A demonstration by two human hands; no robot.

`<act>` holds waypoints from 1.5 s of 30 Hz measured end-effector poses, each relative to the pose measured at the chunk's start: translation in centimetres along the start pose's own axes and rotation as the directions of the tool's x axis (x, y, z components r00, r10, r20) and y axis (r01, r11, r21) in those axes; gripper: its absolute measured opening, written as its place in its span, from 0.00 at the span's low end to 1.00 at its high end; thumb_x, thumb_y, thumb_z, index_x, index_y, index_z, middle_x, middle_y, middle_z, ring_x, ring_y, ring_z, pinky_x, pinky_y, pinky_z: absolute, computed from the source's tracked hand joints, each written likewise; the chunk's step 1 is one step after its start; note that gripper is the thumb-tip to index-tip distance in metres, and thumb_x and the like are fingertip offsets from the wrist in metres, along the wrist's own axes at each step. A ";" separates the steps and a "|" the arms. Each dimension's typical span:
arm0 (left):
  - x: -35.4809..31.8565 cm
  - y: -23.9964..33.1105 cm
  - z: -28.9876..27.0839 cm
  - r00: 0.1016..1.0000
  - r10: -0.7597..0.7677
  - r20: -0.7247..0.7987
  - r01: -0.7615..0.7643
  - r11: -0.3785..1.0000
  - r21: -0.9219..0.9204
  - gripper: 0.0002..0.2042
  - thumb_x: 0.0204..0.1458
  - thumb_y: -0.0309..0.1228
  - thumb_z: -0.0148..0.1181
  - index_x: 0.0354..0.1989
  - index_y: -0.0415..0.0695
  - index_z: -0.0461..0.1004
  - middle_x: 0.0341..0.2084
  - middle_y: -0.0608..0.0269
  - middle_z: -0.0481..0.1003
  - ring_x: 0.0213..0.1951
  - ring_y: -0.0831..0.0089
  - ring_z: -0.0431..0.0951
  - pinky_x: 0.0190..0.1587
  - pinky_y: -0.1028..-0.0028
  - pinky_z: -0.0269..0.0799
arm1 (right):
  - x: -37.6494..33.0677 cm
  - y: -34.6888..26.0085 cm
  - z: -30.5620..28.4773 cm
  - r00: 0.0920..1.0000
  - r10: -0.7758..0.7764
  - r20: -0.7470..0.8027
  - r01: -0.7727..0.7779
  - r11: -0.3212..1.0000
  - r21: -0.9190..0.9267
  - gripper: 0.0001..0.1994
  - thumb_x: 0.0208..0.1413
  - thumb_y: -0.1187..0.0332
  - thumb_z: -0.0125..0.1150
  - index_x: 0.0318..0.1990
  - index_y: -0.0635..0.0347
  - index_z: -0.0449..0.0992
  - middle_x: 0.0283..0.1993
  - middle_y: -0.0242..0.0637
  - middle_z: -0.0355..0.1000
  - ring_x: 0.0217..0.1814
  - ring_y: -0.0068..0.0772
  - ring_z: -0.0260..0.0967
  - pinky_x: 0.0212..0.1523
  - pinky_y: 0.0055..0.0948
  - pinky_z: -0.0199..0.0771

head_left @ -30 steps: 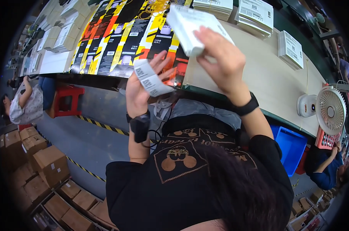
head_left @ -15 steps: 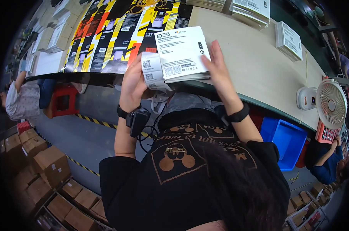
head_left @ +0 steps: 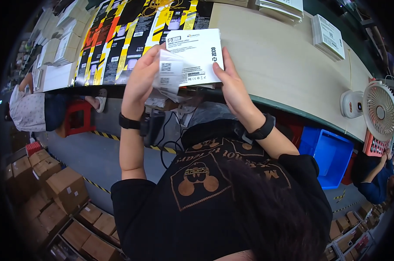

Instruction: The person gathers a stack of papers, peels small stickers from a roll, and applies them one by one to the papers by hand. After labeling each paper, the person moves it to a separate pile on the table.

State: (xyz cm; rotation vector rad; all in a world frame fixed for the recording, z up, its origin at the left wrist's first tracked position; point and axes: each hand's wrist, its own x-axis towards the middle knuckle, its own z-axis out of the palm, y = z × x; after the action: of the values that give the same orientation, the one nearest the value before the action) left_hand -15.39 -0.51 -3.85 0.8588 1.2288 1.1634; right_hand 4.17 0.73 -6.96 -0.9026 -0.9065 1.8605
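A stack of white printed cards is held up at the table's front edge, in front of me. My right hand grips its right edge, thumb on the top card and fingers along the side. On the left, my left hand is closed around a strip of white labels with square codes, which curls down over the left part of the cards. Some of the left fingers are hidden behind the strip and stack. Whether they also grip the cards, I cannot tell.
Yellow, black and orange printed sheets cover the table's left part, with white stacks beyond them. More card stacks stand at the right, near a white fan. A blue bin sits below the table. Other people work at both sides.
Both hands and the card stack have moved a little to the left. My right hand, its fingers stretched beside the stack before, now holds its right edge. The label strip has shifted left too.
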 end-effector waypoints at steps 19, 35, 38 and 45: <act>2.2 -4.8 23.3 0.939 0.292 0.182 -0.296 0.955 -0.003 0.07 0.54 0.24 0.43 0.35 0.36 0.68 0.49 0.50 0.67 0.51 0.70 0.66 0.49 0.74 0.63 | -6.6 -9.5 -24.3 0.812 -0.576 -0.094 0.404 0.672 -0.620 0.21 0.57 0.71 0.45 0.58 0.66 0.58 0.57 0.45 0.61 0.57 0.31 0.60 0.56 0.27 0.58; 4.2 -6.9 28.1 0.719 0.565 0.406 -0.695 0.576 0.429 0.14 0.45 0.23 0.57 0.43 0.41 0.71 0.34 0.65 0.75 0.38 0.71 0.75 0.60 0.63 0.53 | -6.4 -9.3 -23.9 0.979 -0.196 0.050 0.186 0.776 -0.603 0.05 0.49 0.75 0.60 0.33 0.67 0.75 0.28 0.33 0.73 0.29 0.17 0.67 0.32 0.15 0.66; 4.6 -8.3 28.7 0.772 0.522 0.361 -0.635 0.656 0.409 0.13 0.42 0.22 0.60 0.39 0.40 0.73 0.29 0.66 0.76 0.33 0.73 0.75 0.60 0.61 0.53 | -6.6 -9.2 -24.7 0.964 -0.267 0.008 0.225 0.796 -0.562 0.06 0.48 0.76 0.60 0.34 0.68 0.75 0.31 0.34 0.72 0.32 0.17 0.67 0.34 0.15 0.66; 5.0 -10.3 30.2 0.844 0.438 0.309 -0.533 0.749 0.393 0.08 0.42 0.24 0.63 0.32 0.37 0.76 0.20 0.66 0.74 0.21 0.82 0.69 0.47 0.71 0.69 | -6.6 -9.3 -26.5 0.917 -0.377 -0.130 0.306 0.874 -0.378 0.07 0.48 0.79 0.60 0.35 0.69 0.73 0.36 0.35 0.71 0.37 0.19 0.68 0.39 0.16 0.67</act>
State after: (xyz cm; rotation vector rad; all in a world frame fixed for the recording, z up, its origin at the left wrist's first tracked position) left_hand 15.93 4.79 -9.58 1.7092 1.1641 1.1598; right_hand 32.56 4.39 -10.11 -1.0432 -1.2079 1.2976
